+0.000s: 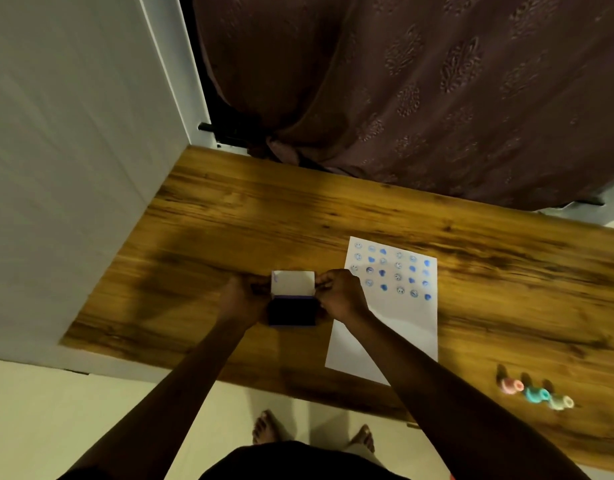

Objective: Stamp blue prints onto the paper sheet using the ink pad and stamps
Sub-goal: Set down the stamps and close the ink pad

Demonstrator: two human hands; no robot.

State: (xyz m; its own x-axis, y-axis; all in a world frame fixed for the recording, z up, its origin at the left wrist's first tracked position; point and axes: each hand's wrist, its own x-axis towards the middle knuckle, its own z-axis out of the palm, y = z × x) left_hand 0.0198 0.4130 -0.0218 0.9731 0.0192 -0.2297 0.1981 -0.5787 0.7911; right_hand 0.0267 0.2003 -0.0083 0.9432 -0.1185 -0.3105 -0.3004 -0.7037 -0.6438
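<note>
At centre frame we find our left hand (pixel 245 297) and right hand (pixel 340 296) flanking the ink pad (pixel 292 311), fingers pinching its raised lid (pixel 293 282), seemingly steadying it. Beyond, right: printed paper sheet (pixel 392 306); stamps (pixel 535 393) stand lower right on the desk (pixel 229 209).

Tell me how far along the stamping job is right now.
Mostly done, it seems: the paper sheet carries rows of blue prints across its far half, while the near half is blank. In hand: the left hand and right hand hold the sides of the ink pad, its lid up. The three stamps sit untouched at the right. Left: possibly more prints.
</note>
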